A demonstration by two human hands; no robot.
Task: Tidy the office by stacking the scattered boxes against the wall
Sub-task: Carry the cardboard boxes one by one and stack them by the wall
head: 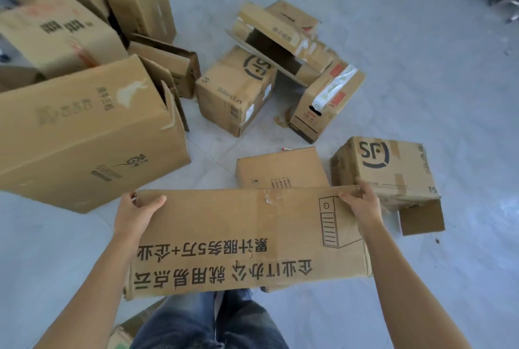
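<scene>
We hold a long cardboard box printed with black Chinese characters and a drawing of a computer tower, one hand at each far corner. Our left hand is curled over the far left corner, thumb lying on the printed top face and the other fingers wrapped out of sight over the edge. Our right hand clamps the far right corner the same way, thumb on top, fingers folded over the edge. The box spans the space between both hands, held out in front of our jeans and above the grey floor. Just beyond the box's far edge lies a flattened carton, and to the right of that, close by our right hand, sits an SF-marked box with one flap hanging open. To the left of our left hand lies a large carton on its side, with more boxes piled behind it. Farther out, well apart from our hands, is a cluster with a second SF box, an opened carton and a taped box.
</scene>
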